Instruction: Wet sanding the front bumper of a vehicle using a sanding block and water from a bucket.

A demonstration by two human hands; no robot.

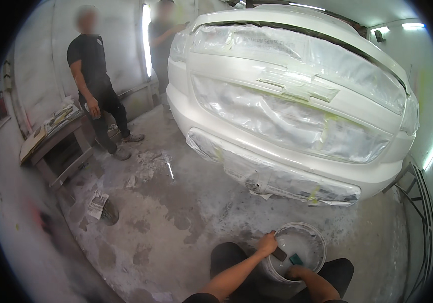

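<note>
A white bucket (322, 242) stands between my knees, with cloudy greyish liquid (302, 240) in it. My left hand (267, 243) is at the bucket's left rim, closed on a dark flat block (279, 253) that points down into the bucket. Inside the near side of the bucket is my right hand (296, 273), its fingers curled and partly hidden. A small green block (296, 259) shows just beyond those fingers; whether they grip it is unclear. Ahead stands a white car (277, 123), its rear masked with plastic film (262, 108) and tape.
Two people stand at the back left; one in a black shirt (91, 58) is beside a low workbench (57, 136) with papers. A can with newspaper (106, 211) sits on the wet, stained concrete floor (151, 237). A metal rack (418, 207) leans along the right wall.
</note>
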